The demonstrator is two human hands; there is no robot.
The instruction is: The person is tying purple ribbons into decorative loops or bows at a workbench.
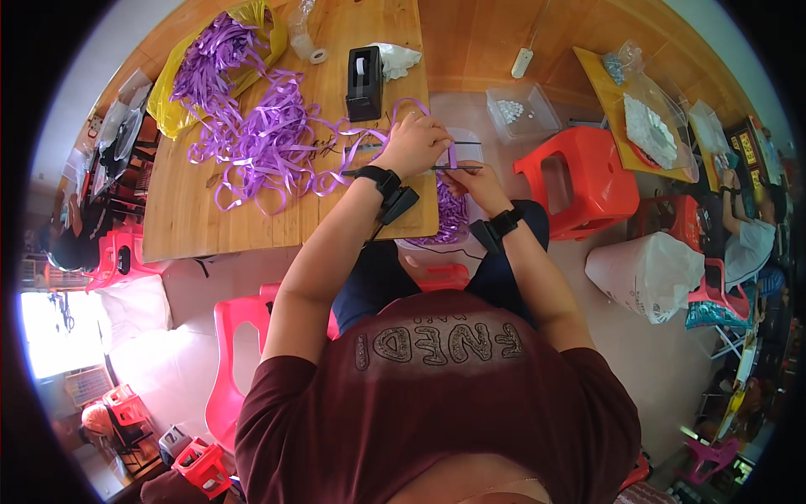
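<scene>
Dark red shirt point(437, 395) fills the lower frame, and from it both forearms reach toward the near right corner of the wooden worktop point(201, 218); the left hand point(413, 144) is curled shut, knuckles up, over a loop of purple ribbon point(452, 155) and a thin dark straight strip point(457, 169) that juts past the worktop's right edge; the right hand point(477, 183) sits just beside and below it, fingers pinched around the same ribbon and strip, though how firmly it grips I cannot tell.

The ribbon being worked hangs off that corner, above a clear container point(453, 220) of purple pieces below the edge; a slack pinch could let the loop slip and spring open; the trailing strand leads back into the tangled ribbon pile point(260, 134), so a tug may snag it or drag the heap toward the edge; the strip, overhanging unsupported, could tip off.

Farther out, a black tape dispenser point(364, 82) stands near the far right corner beside a crumpled white bag point(396, 59); a yellow plastic bag point(172, 101) holds more ribbon at the far left; a clear wrapped tape roll point(307, 42) lies at the far edge; off the worktop, a clear box point(522, 111) of small white pieces sits on the floor, and a large white sack point(646, 273) rests beside a red stool point(579, 181).
</scene>
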